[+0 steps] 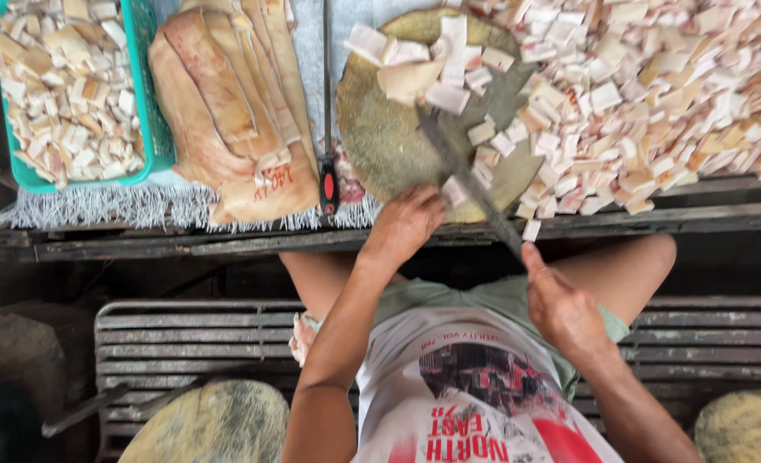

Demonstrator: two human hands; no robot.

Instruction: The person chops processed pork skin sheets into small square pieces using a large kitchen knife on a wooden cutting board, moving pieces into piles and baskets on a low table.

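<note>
The right hand grips the handle of a heavy, dark steel cleaver, best held there, whose blade lies across the round wooden chopping block. The left hand rests curled, empty, at the block's near edge beside soft, slippery pale cubes.

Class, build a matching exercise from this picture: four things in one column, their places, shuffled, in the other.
1. green basket
2. cleaver
3. left hand
4. uncut slabs

a. at the round chopping block's near edge
b. far left, full of cut cubes
c. between basket and block
d. blade on the block, handle in the right hand

Pairs: 1-b, 2-d, 3-a, 4-c
</note>
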